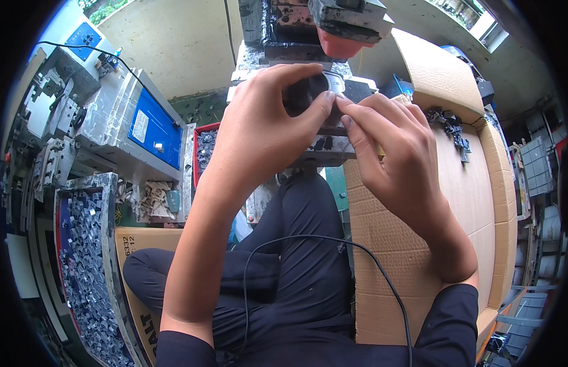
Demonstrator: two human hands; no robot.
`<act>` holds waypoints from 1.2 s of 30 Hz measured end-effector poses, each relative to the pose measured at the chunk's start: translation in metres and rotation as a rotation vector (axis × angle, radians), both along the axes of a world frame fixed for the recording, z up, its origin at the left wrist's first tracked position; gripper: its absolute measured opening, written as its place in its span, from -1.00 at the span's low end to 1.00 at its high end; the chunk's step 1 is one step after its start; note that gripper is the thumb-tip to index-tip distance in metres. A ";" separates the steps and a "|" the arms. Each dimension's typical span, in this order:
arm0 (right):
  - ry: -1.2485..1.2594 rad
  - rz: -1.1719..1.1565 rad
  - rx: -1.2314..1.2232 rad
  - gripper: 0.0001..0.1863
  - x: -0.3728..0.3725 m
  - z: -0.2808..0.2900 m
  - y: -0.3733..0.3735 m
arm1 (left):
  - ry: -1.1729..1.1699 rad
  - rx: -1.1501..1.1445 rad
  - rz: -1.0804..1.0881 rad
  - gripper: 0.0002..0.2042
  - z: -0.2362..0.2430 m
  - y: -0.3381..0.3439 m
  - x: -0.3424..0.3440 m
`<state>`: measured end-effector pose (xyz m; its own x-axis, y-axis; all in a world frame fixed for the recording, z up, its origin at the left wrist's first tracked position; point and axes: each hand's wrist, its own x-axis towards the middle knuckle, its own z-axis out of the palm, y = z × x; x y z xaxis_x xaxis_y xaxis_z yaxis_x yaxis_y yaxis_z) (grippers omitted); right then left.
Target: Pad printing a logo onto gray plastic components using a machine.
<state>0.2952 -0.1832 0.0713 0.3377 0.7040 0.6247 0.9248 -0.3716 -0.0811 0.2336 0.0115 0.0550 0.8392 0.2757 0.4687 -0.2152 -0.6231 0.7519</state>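
A small, light grey curved part point(336, 83) with a dark mark on it sits at the front of a dark fixture point(359, 92). My left hand point(262, 116) curves around its left side, with the index finger at the top edge and the thumb at the lower edge. From the right, my right hand point(397, 147) comes in with index fingertip against the part's lower right edge. The right thumb is bent in just below, and whatever lies between those two fingertips is too small to make out. Above both hands hangs a red-pink pad point(344, 44) on a machine head.
On my right stands a large open cardboard box point(424, 244) with several dark small parts point(452, 131) inside. A crate of small grey pieces point(91, 269) is at far left, and a red bin point(205, 147) behind my left forearm. A black cable point(333, 238) crosses my lap.
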 end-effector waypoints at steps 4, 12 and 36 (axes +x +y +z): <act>0.001 0.010 0.011 -0.82 0.004 -0.005 -0.001 | -0.004 0.007 -0.001 -0.63 -0.004 -0.001 0.003; -0.002 0.007 0.009 -0.82 0.001 -0.003 -0.002 | -0.009 0.040 0.021 -0.58 -0.005 -0.001 0.001; 0.005 0.026 0.055 -0.83 0.006 -0.003 -0.001 | -0.023 0.212 -0.017 -0.56 -0.006 0.004 0.001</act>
